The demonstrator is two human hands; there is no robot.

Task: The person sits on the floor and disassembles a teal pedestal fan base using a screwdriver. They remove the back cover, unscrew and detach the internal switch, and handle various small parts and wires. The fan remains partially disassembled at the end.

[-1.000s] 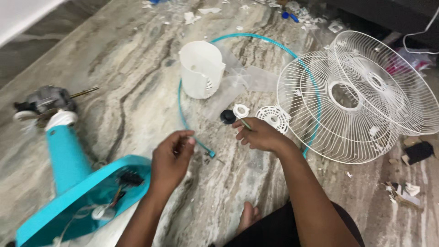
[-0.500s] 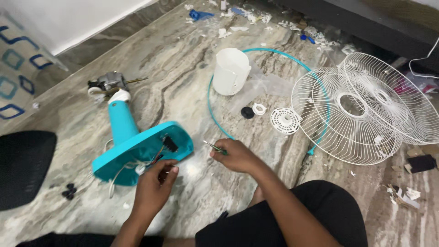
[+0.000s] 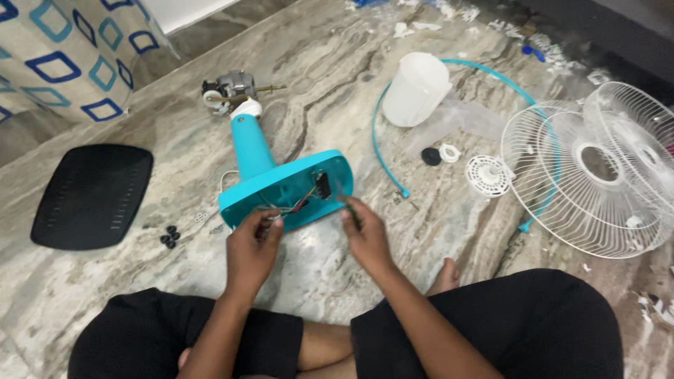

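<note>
A turquoise fan base [image 3: 281, 184] lies on its side on the marble floor, its open underside facing me with coloured wires [image 3: 298, 205] and a black part inside. My left hand [image 3: 251, 251] is at the base's lower edge, fingers pinched on the wires there. My right hand [image 3: 366, 237] grips a thin screwdriver [image 3: 350, 210] whose tip points into the base's right end. The stem leads up to the bare fan motor [image 3: 228, 87].
A black cover plate [image 3: 91, 196] and small black feet [image 3: 169, 237] lie to the left. A white motor housing [image 3: 415, 90], turquoise ring [image 3: 378, 144], black cap [image 3: 430, 156], white round piece [image 3: 488, 175] and two white wire grilles [image 3: 597, 175] lie to the right. My crossed legs are at the bottom.
Both hands have moved up to the fan base. The right hand left the floor beside the turquoise ring and now holds the screwdriver at the base. My view has shifted left.
</note>
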